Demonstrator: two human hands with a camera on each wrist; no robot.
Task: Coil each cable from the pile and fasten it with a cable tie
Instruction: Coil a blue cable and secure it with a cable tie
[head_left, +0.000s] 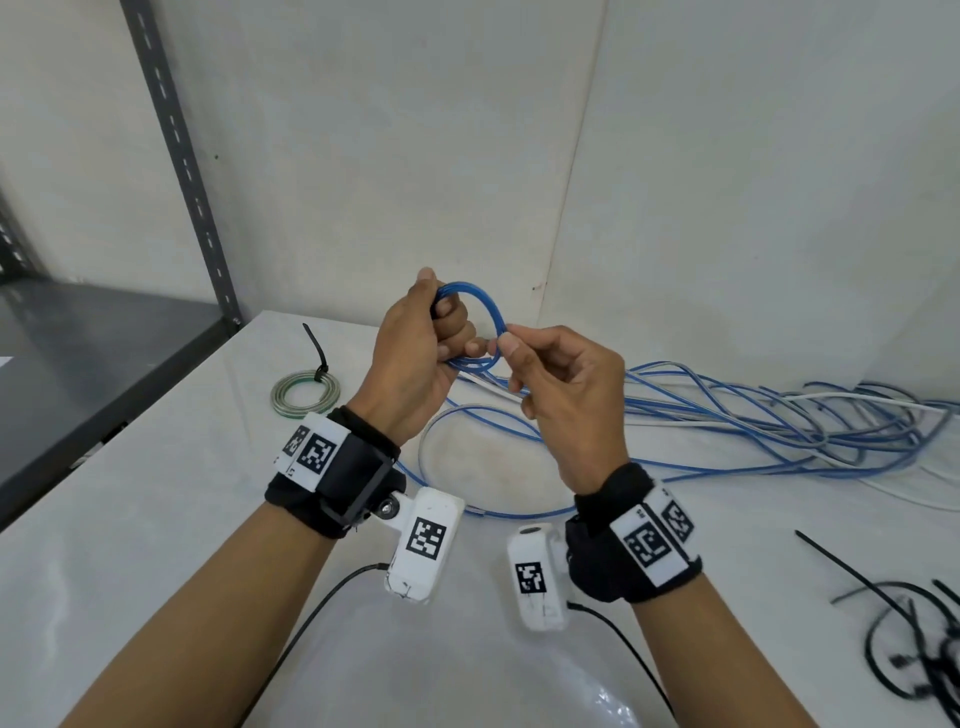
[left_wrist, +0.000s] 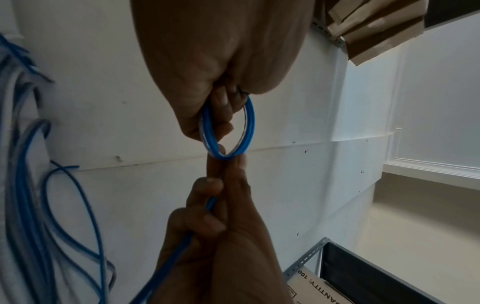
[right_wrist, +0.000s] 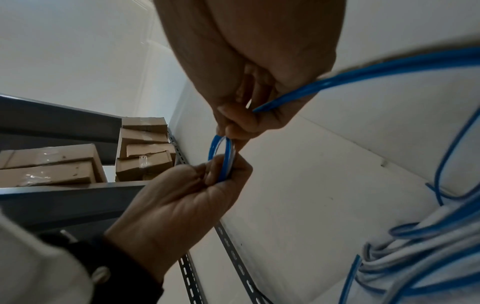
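Above the cable pile, left hand grips the upright blue coil; right hand, just beside, pinches its feeding strand.

One tied green coil, one blue coil, two hands.

L hand fisted, R hand pinching, prob. fingertips touching

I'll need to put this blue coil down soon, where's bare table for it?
Bare table lies left of the left hand, near the finished green coil. Right is crowded: the cable pile behind, loose cable ties in front.
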